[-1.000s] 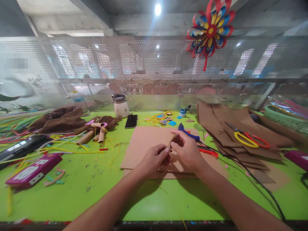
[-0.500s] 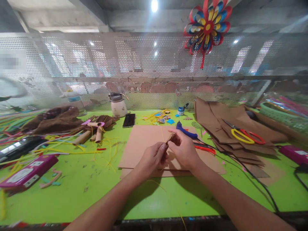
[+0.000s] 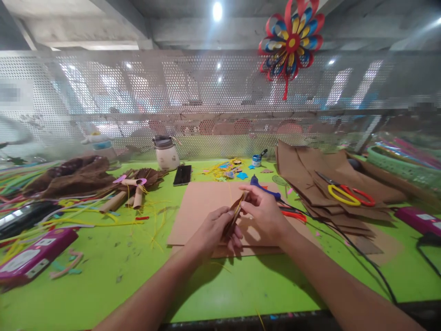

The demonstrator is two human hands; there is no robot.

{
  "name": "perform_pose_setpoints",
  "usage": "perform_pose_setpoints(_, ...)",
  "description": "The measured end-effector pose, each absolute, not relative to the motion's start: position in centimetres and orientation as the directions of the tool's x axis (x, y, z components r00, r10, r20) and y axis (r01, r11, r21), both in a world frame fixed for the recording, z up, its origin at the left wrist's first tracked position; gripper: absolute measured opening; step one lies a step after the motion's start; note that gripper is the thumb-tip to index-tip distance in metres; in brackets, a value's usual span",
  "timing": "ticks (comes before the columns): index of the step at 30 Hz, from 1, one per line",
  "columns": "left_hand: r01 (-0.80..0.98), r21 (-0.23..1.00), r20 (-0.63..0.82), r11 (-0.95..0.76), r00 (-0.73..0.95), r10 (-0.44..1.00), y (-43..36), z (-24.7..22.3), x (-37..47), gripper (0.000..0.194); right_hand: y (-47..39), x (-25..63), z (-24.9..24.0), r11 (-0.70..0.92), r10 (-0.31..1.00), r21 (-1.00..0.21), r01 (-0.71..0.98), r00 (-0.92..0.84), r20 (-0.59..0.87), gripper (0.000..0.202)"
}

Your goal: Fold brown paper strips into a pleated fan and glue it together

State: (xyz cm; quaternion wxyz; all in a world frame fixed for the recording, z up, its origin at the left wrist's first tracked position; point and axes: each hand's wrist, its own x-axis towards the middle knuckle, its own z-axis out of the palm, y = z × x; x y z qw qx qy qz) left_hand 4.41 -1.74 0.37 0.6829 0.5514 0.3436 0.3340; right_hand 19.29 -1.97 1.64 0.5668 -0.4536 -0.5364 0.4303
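Between my two hands is a small folded piece of brown paper (image 3: 235, 212), tilted, with a thin yellow strand along its edge. My left hand (image 3: 216, 226) grips its lower left side between thumb and fingers. On the upper right edge, my right hand (image 3: 261, 209) pinches it with thumb and forefinger. Both hands are above brown cardboard sheets (image 3: 198, 207) lying on the green table. Just beyond my right hand lies a blue glue gun (image 3: 263, 187), with red-handled pliers or scissors (image 3: 294, 214) partly hidden beside my wrist.
Brown paper sheets (image 3: 310, 174) with yellow-and-red scissors (image 3: 344, 194) are piled at right. A black cable (image 3: 361, 257) crosses the right side. At left lie paper tubes (image 3: 138, 195), a purple box (image 3: 37, 253) and yellow strands. A phone (image 3: 182, 175) and jar (image 3: 166, 154) stand behind.
The brown paper piece has been turned and more of it shows between my hands, with its yellow strand now visible. My left fingers have spread lower beneath it. The view has shifted slightly.
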Motion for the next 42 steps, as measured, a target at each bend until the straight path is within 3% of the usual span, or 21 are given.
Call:
perform_pose_setpoints(8, -0.061, 0.978, -0.135, 0.202, 0.554, 0.822, -1.9, 0.1, 4.6, 0.038, -1.3, 19.7, 1.2, 0.171, 0.984, -0.983, -0.067, 0.050, 0.168, 0.039)
perform_pose_setpoints(15, -0.125, 0.938, -0.175, 0.322, 0.632, 0.755, -1.9, 1.1, 3.8, 0.032, -1.2, 20.0, 1.6, 0.154, 0.988, -0.973, -0.174, 0.046, 0.148, 0.038)
perform_pose_setpoints(21, -0.138, 0.934, -0.172, 0.330, 0.638, 0.751, -1.9, 1.8, 3.4, 0.025, -1.3, 20.5, 2.2, 0.220, 0.975, -0.965, -0.140, 0.029, 0.219, 0.033)
perform_pose_setpoints(27, -0.158, 0.937, -0.126, 0.312, 0.680, 0.722, -2.1, 3.4, 2.2, 0.020, -0.5, 22.3, 2.4, 0.378, 0.895, -0.918, -0.118, 0.299, 0.330, 0.024)
perform_pose_setpoints(29, -0.140, 0.941, -0.122, 0.309, 0.710, 0.694, -2.0, 3.7, 1.6, 0.019, -0.7, 22.7, 2.7, 0.418, 0.897, -0.900, -0.123, 0.214, 0.387, 0.022)
perform_pose_setpoints(33, -0.115, 0.941, -0.126, 0.317, 0.752, 0.647, -1.8, 3.9, 1.0, 0.018, -1.6, 22.6, 3.4, 0.413, 0.880, -0.885, -0.215, -0.158, 0.448, 0.036)
perform_pose_setpoints(35, -0.122, 0.940, -0.120, 0.320, 0.759, 0.640, -1.8, 4.1, 0.9, 0.018, -1.8, 22.4, 3.5, 0.413, 0.853, -0.894, -0.174, -0.270, 0.446, 0.026)
perform_pose_setpoints(37, -0.144, 0.941, -0.099, 0.307, 0.749, 0.655, -1.8, 4.3, 0.8, 0.017, -1.8, 22.2, 3.4, 0.459, 0.848, -0.888, -0.019, -0.290, 0.444, 0.013)
perform_pose_setpoints(40, -0.195, 0.944, -0.050, 0.265, 0.711, 0.701, -1.7, 4.5, 0.7, 0.017, -1.5, 22.0, 3.0, 0.475, 0.874, -0.863, 0.172, -0.210, 0.439, 0.028)
perform_pose_setpoints(42, -0.226, 0.943, -0.019, 0.243, 0.695, 0.719, -1.7, 4.5, 0.6, 0.018, -1.3, 21.8, 2.6, 0.446, 0.893, -0.875, 0.186, -0.164, 0.420, 0.033)
